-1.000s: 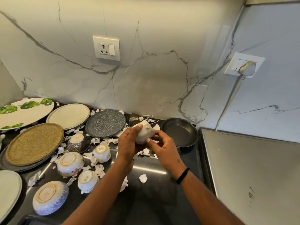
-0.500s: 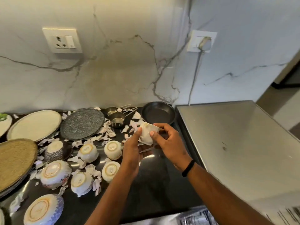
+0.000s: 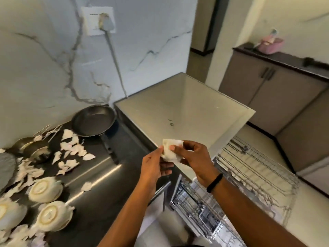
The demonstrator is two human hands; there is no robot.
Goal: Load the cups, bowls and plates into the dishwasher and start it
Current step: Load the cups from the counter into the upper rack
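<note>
I hold a white cup point(image 3: 171, 152) in both hands, over the gap between the dark counter point(image 3: 99, 168) and the dishwasher's pulled-out rack point(image 3: 249, 168). My right hand point(image 3: 194, 157) pinches its rim with thumb and fingers; my left hand point(image 3: 154, 166) grips its side. Two upturned cups point(image 3: 45, 188) sit on the counter among white scraps point(image 3: 71, 152), near a pan point(image 3: 93, 120).

Bare forearms, black band point(image 3: 214, 182) on right wrist
</note>
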